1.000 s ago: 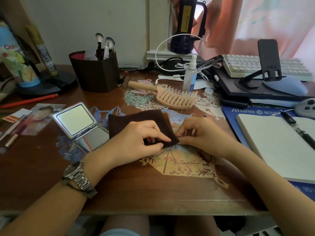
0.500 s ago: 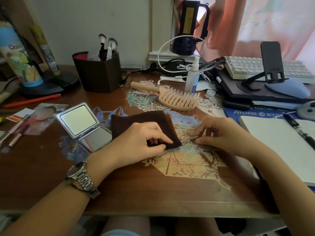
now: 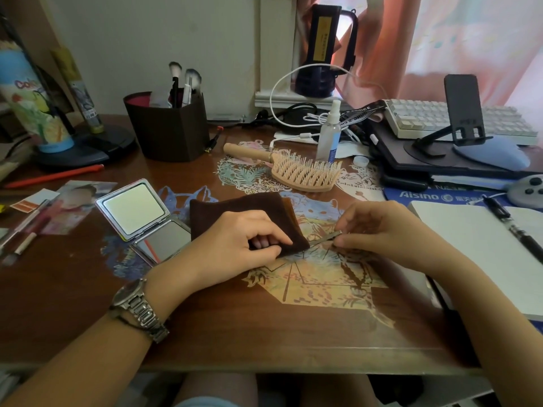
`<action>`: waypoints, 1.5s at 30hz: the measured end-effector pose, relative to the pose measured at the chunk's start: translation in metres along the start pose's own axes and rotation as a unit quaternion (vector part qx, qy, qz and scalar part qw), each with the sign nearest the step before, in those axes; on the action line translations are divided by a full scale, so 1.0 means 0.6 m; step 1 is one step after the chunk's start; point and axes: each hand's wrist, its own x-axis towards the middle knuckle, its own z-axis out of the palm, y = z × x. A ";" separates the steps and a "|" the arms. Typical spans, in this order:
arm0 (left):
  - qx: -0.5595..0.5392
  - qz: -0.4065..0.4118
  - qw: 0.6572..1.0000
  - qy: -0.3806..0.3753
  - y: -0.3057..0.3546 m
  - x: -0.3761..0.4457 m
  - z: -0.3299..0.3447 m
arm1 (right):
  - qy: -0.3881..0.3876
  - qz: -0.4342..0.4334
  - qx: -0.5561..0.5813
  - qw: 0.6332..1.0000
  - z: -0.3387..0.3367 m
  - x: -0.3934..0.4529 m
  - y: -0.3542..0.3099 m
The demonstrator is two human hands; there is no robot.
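A folded brown cloth point(image 3: 235, 205) lies on the wooden desk point(image 3: 88, 292) in front of me. My left hand point(image 3: 235, 245) pinches the cloth's near right corner between thumb and curled fingers. A thin metal tool, which looks like tweezers point(image 3: 326, 237), sticks out of that pinched corner toward the right. My right hand point(image 3: 379, 230) grips the tool's far end with its fingertips. The tool's tip is hidden inside the cloth.
An open compact mirror point(image 3: 138, 214) sits left of the cloth. A wooden hairbrush point(image 3: 293, 168) and a spray bottle point(image 3: 330, 133) lie behind it, with a brush holder point(image 3: 170, 127) at back left. An open notebook point(image 3: 484, 248) with a pen point(image 3: 514, 230) lies at right.
My right hand has drawn away to the right, pulling the metal tool out from the cloth corner that my left hand keeps pinched. The left hand stayed in place.
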 end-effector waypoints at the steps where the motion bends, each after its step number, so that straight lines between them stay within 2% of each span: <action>1: 0.000 0.001 1.000 0.000 0.000 0.000 0.000 | 0.001 0.001 0.003 1.000 0.000 0.000 0.000; 11: -0.010 -0.008 1.000 0.013 0.001 0.000 -0.001 | 0.051 0.007 -0.015 0.999 0.003 -0.001 0.003; 17: -0.017 -0.016 1.000 0.014 0.002 0.001 -0.001 | 0.040 -0.009 -0.052 0.998 0.001 0.000 0.004; 24: -0.019 -0.020 1.000 0.012 0.002 0.000 -0.002 | 0.027 0.007 -0.036 0.999 -0.001 0.000 0.005; 31: -0.019 -0.018 1.000 0.014 0.001 0.001 -0.002 | 0.016 -0.013 -0.046 0.999 -0.001 0.000 0.006; 37: -0.018 -0.016 1.000 0.013 0.002 0.000 -0.002 | 0.026 0.003 -0.044 0.999 -0.002 -0.002 0.007; 45: -0.017 -0.019 1.000 0.000 0.002 -0.001 -0.002 | -0.005 0.035 -0.091 0.995 -0.012 -0.003 0.013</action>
